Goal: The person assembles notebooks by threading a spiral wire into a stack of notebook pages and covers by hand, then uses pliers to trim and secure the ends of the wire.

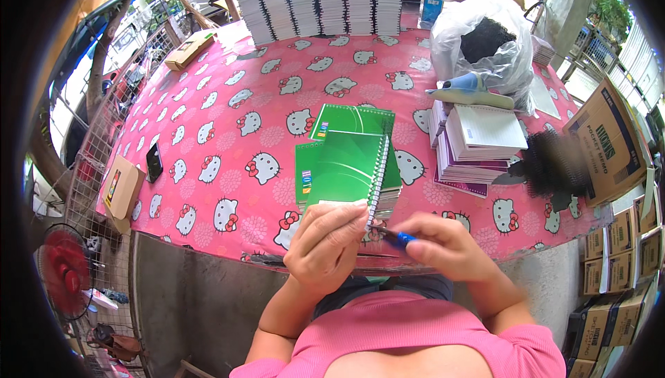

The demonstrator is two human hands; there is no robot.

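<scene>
Two hands [329, 243], one blue-handled tool [396, 237]

Worktop [228, 111] draped in pink cartoon-cat cloth, filling the middle of the frame. Row of white spiral-bound notebook stacks [325, 4] along the upper edge. Small cardboard box [187, 50] at upper left, black phone [154, 162] at left. Green notebooks [350, 123] at centre. Pile of purple-edged notebooks [474, 144] at right, clear plastic bag [485, 42] just above, black spiral coils [554, 166] at far right.

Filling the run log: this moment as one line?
left hand: holds green spiral notebook | right hand: grips blue-handled tool at spiral | green stack beneath | pink tablecloth
</scene>
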